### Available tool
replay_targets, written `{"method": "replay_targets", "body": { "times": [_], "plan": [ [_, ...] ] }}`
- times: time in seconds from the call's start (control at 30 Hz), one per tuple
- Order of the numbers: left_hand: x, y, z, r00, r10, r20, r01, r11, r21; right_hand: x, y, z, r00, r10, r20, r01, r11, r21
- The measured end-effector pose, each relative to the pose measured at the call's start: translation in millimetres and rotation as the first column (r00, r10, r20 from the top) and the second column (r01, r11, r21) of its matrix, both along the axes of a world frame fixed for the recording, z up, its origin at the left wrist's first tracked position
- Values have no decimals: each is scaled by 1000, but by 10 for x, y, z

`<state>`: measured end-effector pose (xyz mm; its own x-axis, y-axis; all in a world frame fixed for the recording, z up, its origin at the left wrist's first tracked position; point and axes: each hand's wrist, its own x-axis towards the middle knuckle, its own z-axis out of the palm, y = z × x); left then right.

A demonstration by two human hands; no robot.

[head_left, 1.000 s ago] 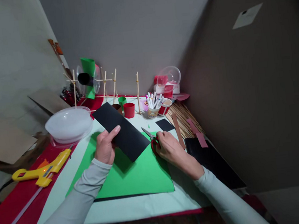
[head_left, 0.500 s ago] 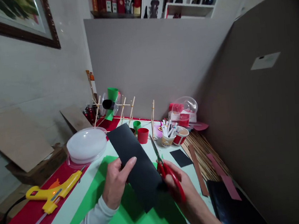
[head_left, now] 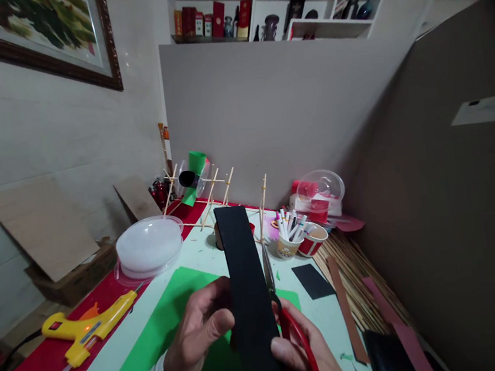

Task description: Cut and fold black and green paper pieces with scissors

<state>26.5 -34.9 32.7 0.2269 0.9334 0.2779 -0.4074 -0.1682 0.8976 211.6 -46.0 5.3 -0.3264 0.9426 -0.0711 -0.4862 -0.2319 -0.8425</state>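
Note:
A long black paper strip (head_left: 246, 281) stands nearly upright before me. My left hand (head_left: 197, 334) is at its left edge, thumb apart from the curled fingers, whose tips are hidden behind the paper. Red-handled scissors (head_left: 308, 345) are in my right hand (head_left: 313, 336), blades pointing away, along the strip's right edge. The right thumb also presses on the strip near its lower right edge. Green paper (head_left: 157, 333) lies flat below my hands. A small black paper piece (head_left: 312, 280) rests on the table to the right.
A yellow glue gun (head_left: 94, 328) lies left, near white round lids (head_left: 149, 244). At the back stands a wooden stick frame (head_left: 213, 198) with a green-bladed wheel. A cup of markers (head_left: 288, 243), a red-and-white cup (head_left: 313, 240) and bundled thin sticks (head_left: 361, 280) are right.
The black strip has turned more upright and come nearer. My left thumb has come off its face to the left edge, while my right thumb now rests on the strip.

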Motion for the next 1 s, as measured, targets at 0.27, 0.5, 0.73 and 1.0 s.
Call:
{"method": "replay_targets", "body": {
  "times": [0.27, 0.5, 0.73, 1.0],
  "plan": [
    [49, -15, -58, 993, 52, 102, -37, 989, -144, -23, -37, 99, 1000, 5, -29, -5, 1000, 15],
    [96, -65, -113, 987, 115, 112, -70, 936, -346, -52, -89, 195, 999, -35, 36, 35, 999, -26],
    [122, -45, -48, 988, 56, 145, -2, 937, -350, -65, -85, 171, 998, -60, -1, 60, 998, -28],
    [79, 62, -16, 975, 220, 10, -217, 968, -129, 57, 59, -79, 967, -207, 147, 193, 976, 101]
  ]
}}
